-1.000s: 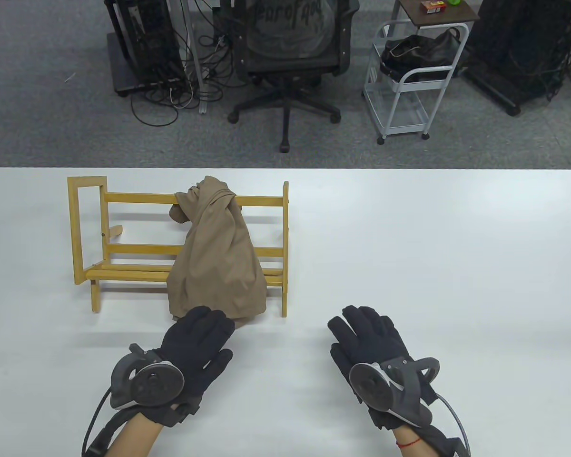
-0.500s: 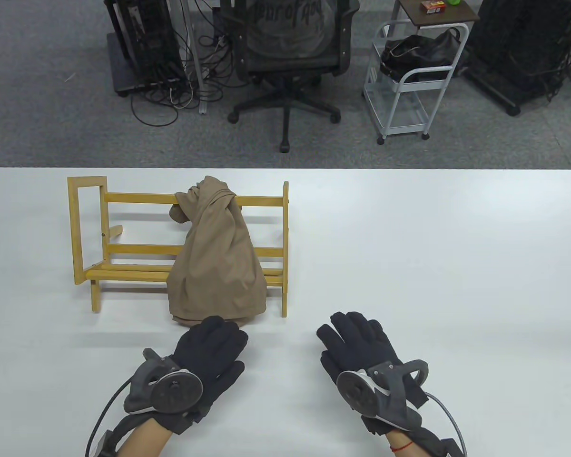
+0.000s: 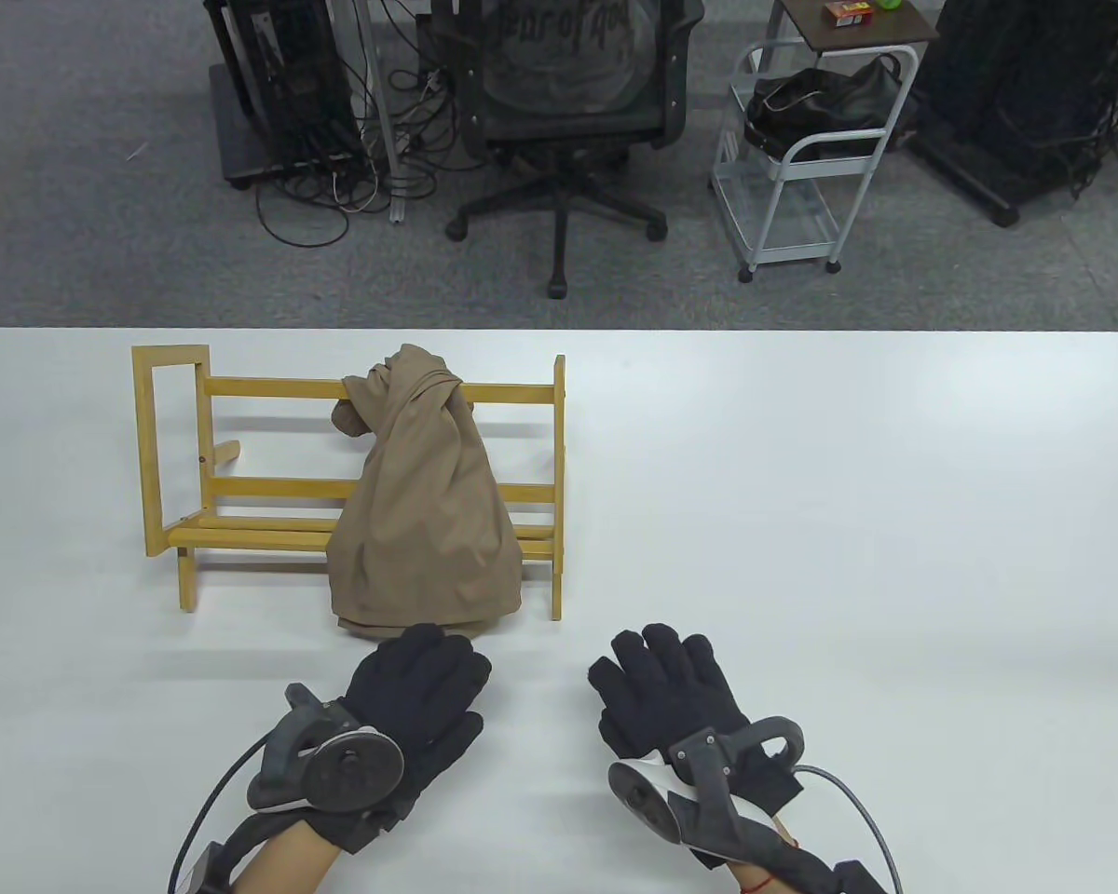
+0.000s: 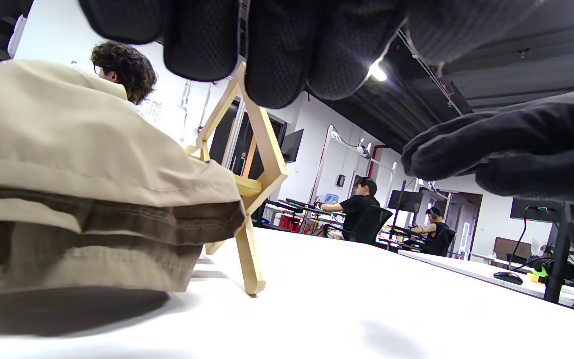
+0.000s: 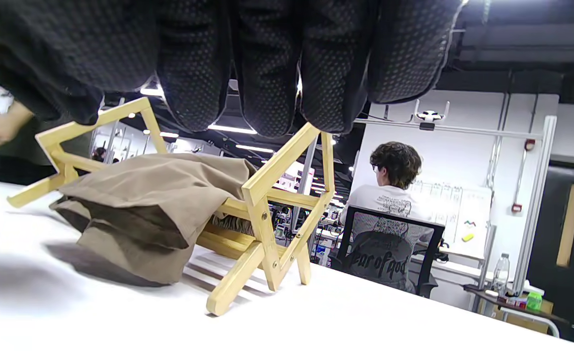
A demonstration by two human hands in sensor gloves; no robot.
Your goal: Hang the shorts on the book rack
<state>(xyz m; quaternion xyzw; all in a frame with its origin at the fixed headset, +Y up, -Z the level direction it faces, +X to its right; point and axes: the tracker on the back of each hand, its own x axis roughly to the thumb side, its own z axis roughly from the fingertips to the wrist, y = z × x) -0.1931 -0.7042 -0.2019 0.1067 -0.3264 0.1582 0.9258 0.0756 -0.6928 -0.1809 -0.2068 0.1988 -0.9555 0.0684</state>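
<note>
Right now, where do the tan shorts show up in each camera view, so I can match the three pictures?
Table view: shorts draped over the book rack, left of centre, hem reaching the table.
Left wrist view: shorts fill the left side, hem on the table.
Right wrist view: shorts left of centre, lying across the rack.
Shared landmark: the rack's right end frame.

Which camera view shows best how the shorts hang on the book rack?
The table view: the shorts drape whole over the book rack. The right wrist view shows them sideways; the left wrist view only their hem.
</note>
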